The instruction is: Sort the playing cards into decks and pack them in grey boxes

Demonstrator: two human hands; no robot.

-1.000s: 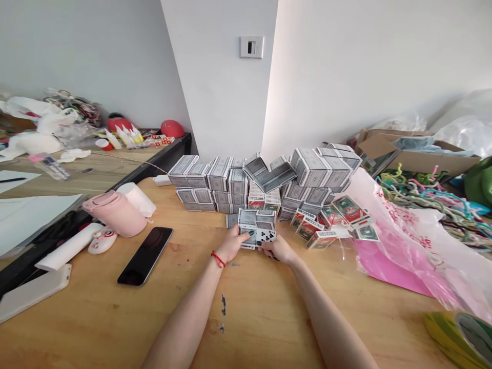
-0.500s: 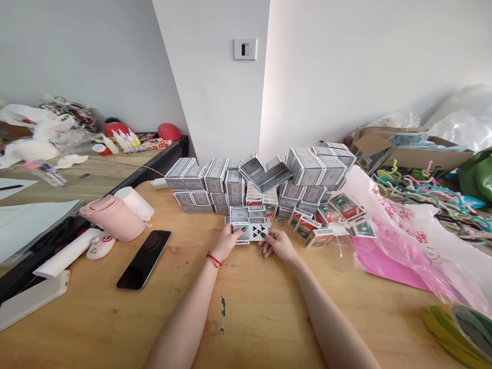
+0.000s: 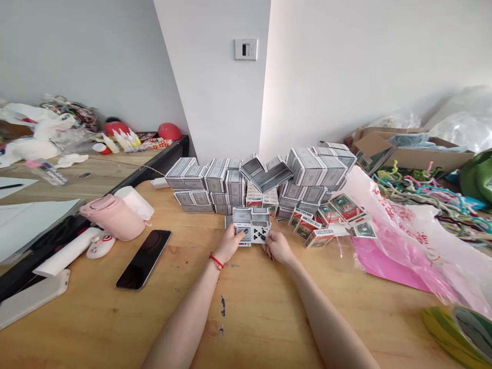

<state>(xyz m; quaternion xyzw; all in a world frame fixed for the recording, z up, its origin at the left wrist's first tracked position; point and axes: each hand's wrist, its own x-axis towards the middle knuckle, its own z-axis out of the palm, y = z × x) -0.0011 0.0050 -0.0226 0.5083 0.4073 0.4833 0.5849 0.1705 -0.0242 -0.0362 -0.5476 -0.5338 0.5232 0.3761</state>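
Between my hands is a small folded piece made of grey-backed playing cards (image 3: 242, 216). My left hand (image 3: 229, 244) grips its left side, thumb on top. At the lower right of the piece, a face-up card of clubs (image 3: 258, 234) lies against it, pinched at its right edge by my right hand (image 3: 279, 246). Behind stand stacked blocks folded from cards (image 3: 217, 177). An L-shaped card piece (image 3: 265, 174) leans tilted across a gap between the stacks. Card boxes with red and green fronts (image 3: 321, 237) lie right of my right hand.
A phone (image 3: 144, 259), a pink bottle (image 3: 113, 217) and a white roll (image 3: 68, 251) lie to the left. Pink plastic sheeting (image 3: 403, 241) and colourful yarn (image 3: 426, 192) cover the right. Yellow-green tape (image 3: 457, 330) sits at the near right corner.
Both hands and the card piece have shifted slightly right. The clubs card has moved in toward the piece, its face now less fully seen beside my right fingers.
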